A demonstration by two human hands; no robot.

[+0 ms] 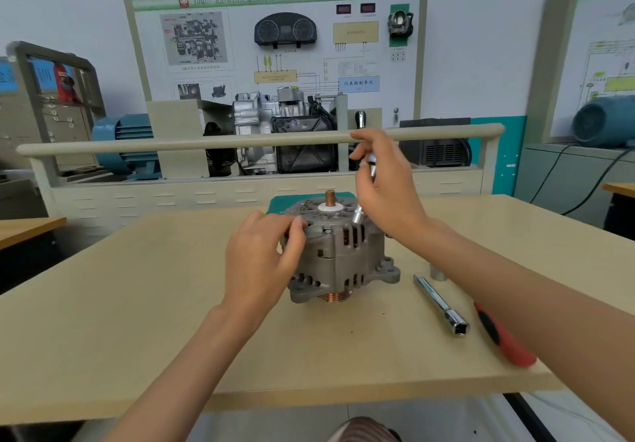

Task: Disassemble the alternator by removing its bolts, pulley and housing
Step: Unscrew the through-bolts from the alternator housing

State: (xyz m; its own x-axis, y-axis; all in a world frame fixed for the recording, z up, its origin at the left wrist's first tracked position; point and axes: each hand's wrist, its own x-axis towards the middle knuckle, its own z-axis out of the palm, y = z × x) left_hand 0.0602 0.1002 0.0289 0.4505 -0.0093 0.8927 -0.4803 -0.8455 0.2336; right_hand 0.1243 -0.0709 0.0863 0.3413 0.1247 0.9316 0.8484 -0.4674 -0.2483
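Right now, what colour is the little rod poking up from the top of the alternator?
Copper-brown rod, standing in a white ring; seen in the head view.

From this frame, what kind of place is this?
Likely an automotive training workshop: a wall display board with instrument cluster and wiring diagram, a gearbox demo rig behind the bench, and an alternator on the table.

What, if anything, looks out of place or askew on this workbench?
Nothing is spilled or broken. The red-handled tool lies close to the table's front edge, where a passing arm might knock it. The alternator stands pulley-down, steadied by the left hand.
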